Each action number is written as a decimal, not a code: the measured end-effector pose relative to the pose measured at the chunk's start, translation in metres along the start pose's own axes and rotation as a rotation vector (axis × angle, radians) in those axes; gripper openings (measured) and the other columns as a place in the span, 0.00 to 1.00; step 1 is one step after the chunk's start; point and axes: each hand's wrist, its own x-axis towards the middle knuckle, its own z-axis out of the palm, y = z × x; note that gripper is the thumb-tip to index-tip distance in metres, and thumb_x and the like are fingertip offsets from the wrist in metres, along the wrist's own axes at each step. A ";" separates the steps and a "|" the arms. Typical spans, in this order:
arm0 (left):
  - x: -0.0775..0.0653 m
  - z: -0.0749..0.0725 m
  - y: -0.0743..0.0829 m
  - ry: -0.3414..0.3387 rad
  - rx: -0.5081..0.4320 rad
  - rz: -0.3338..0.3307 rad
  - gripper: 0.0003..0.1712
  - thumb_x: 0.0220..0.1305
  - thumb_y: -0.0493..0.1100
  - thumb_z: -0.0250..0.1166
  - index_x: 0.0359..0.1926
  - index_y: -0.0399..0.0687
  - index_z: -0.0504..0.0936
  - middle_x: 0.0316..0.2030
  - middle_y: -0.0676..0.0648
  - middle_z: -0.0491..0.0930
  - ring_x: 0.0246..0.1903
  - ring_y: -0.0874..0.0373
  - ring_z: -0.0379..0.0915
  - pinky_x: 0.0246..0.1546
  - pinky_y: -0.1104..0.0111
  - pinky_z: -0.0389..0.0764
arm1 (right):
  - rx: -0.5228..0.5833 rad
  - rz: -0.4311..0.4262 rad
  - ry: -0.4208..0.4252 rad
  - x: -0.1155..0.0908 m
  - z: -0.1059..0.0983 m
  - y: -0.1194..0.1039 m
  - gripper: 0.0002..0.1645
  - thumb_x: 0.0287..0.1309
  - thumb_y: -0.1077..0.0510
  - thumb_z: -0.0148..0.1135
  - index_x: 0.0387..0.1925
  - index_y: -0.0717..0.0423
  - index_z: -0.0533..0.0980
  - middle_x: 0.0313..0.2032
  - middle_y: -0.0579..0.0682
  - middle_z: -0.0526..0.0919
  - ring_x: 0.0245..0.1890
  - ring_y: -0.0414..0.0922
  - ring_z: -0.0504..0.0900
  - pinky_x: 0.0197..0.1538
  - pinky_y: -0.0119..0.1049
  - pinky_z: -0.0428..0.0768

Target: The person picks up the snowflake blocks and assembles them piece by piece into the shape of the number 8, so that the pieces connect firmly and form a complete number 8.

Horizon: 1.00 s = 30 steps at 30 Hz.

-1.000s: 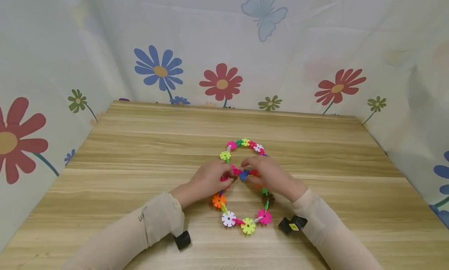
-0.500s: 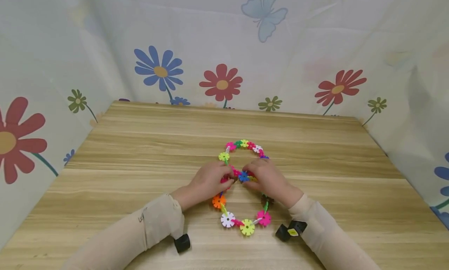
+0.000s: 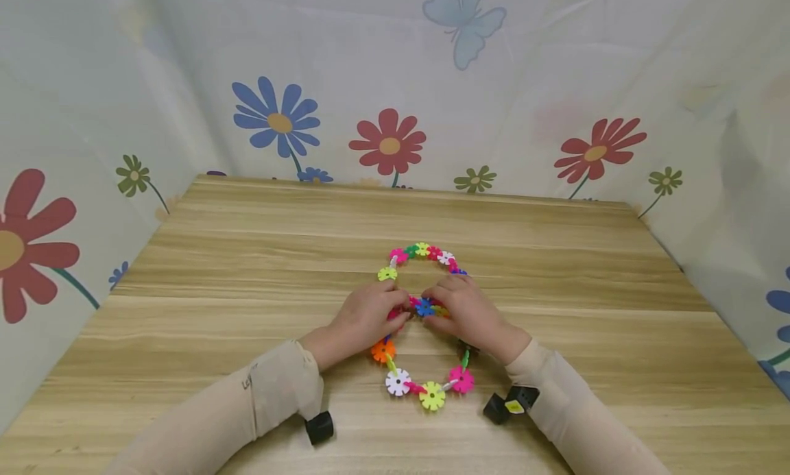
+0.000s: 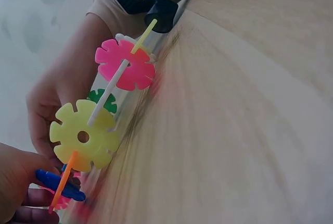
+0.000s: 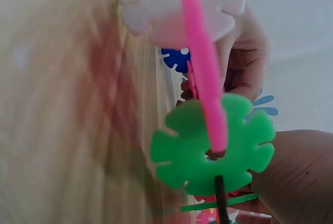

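Observation:
Colourful notched plastic snowflake discs, linked edge to edge, form a chain lying in a figure-eight, with a far loop and a near loop. My left hand [image 3: 364, 316] pinches the chain at the left of its narrow middle, around dark pink discs. On the other side, my right hand [image 3: 474, 317] grips the links just right of a blue disc [image 3: 424, 307]. In the left wrist view a yellow disc [image 4: 83, 136] and a pink disc [image 4: 125, 67] stand before the hands. A green disc [image 5: 213, 146] fills much of the right wrist view. My fingers hide several middle links.
The chain lies on a wood-grain table [image 3: 259, 242]. A black wrist camera [image 3: 319, 428] hangs under the left cuff, another black camera [image 3: 511, 405] under the right. Behind the table hangs a pale cloth [image 3: 345, 43] printed with flowers and a butterfly.
My right hand has moved slightly left and nearer to me, closer to the blue disc. The chain has shifted slightly left. My left hand has stayed nearly in place.

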 end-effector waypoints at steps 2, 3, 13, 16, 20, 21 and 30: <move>0.000 0.001 0.000 -0.001 0.004 0.003 0.04 0.59 0.46 0.68 0.32 0.51 0.83 0.28 0.52 0.75 0.24 0.61 0.67 0.24 0.75 0.66 | -0.001 -0.006 0.008 0.000 0.000 0.000 0.21 0.51 0.50 0.72 0.44 0.57 0.81 0.42 0.50 0.85 0.48 0.49 0.79 0.60 0.49 0.72; 0.000 0.001 0.000 -0.002 0.005 0.004 0.05 0.59 0.46 0.68 0.32 0.51 0.83 0.28 0.52 0.75 0.24 0.61 0.67 0.23 0.75 0.66 | 0.000 -0.009 0.011 0.000 0.000 -0.001 0.21 0.51 0.50 0.72 0.44 0.57 0.81 0.41 0.50 0.85 0.48 0.49 0.79 0.60 0.48 0.72; 0.000 0.004 0.001 0.073 0.011 0.040 0.04 0.58 0.43 0.69 0.28 0.50 0.82 0.27 0.53 0.74 0.28 0.60 0.70 0.28 0.72 0.71 | -0.011 -0.028 0.035 0.000 0.003 -0.003 0.20 0.51 0.51 0.72 0.42 0.58 0.82 0.39 0.49 0.85 0.44 0.47 0.79 0.53 0.45 0.74; -0.001 0.007 0.001 0.099 0.000 0.054 0.05 0.57 0.42 0.70 0.27 0.50 0.82 0.27 0.53 0.75 0.29 0.58 0.70 0.30 0.71 0.73 | -0.003 -0.039 0.045 0.000 0.005 -0.004 0.20 0.50 0.51 0.72 0.42 0.58 0.82 0.39 0.50 0.85 0.44 0.47 0.80 0.52 0.44 0.75; -0.002 0.009 0.000 0.126 -0.014 0.067 0.06 0.57 0.41 0.69 0.26 0.49 0.81 0.26 0.53 0.75 0.29 0.58 0.70 0.31 0.70 0.73 | -0.002 -0.065 0.069 0.002 0.007 -0.005 0.19 0.50 0.51 0.72 0.41 0.58 0.82 0.38 0.50 0.85 0.42 0.46 0.81 0.51 0.42 0.75; -0.002 0.010 0.000 0.132 -0.016 0.070 0.06 0.57 0.40 0.70 0.26 0.48 0.81 0.26 0.53 0.75 0.29 0.58 0.70 0.31 0.70 0.73 | 0.000 -0.069 0.075 0.002 0.008 -0.006 0.19 0.50 0.51 0.72 0.41 0.58 0.82 0.38 0.50 0.85 0.42 0.46 0.81 0.51 0.42 0.75; 0.000 0.007 -0.001 0.077 -0.040 0.015 0.05 0.56 0.41 0.69 0.27 0.48 0.82 0.27 0.53 0.75 0.29 0.60 0.69 0.29 0.72 0.72 | 0.022 -0.046 0.060 0.003 0.009 -0.005 0.19 0.50 0.51 0.73 0.41 0.58 0.82 0.38 0.50 0.85 0.43 0.46 0.81 0.52 0.43 0.76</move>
